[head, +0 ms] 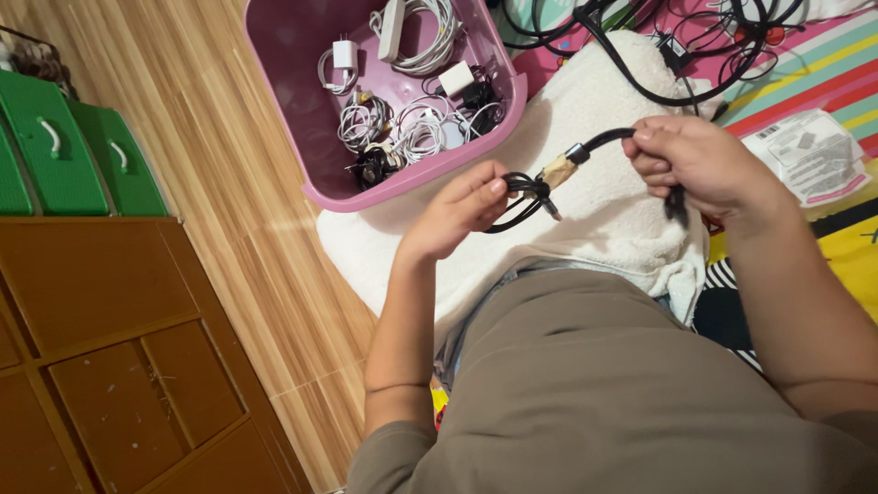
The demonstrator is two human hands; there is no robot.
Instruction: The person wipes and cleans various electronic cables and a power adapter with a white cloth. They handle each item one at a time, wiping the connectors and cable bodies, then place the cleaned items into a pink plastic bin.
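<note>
Wooden plank flooring point(229, 183) runs across the left half of the view, with a brown panelled cabinet point(101, 357) at eight o'clock and two green woven boxes point(64, 146) with white handles at ten o'clock. A cream fleecy towel point(613, 201) lies in the middle, spread partly over a striped, brightly coloured mat point(805, 64) that fills the two o'clock corner.

The left hand point(462, 212), just left of centre, is closed around a small bunch of looped black cable point(526, 197), thumb and fingers pinching the coils together. The right hand point(700, 165), at about two o'clock from centre, is also closed, gripping the other stretch of the same cable where it curves up and over the knuckles. Between the two hands the cable bears a wrap of tan tape point(558, 171) beside a short dark collar (what the collar is cannot be told). The cable hangs above the towel, in front of the person's grey-brown shirt point(622, 393).

At twelve o'clock a pink plastic tub point(302, 119) rests with one corner on the towel; inside it lie white chargers and coiled cords point(402, 119), some black. More black cables point(677, 55) sprawl over the mat at one o'clock, and a white printed pouch point(809, 151) lies just right of the right hand.
</note>
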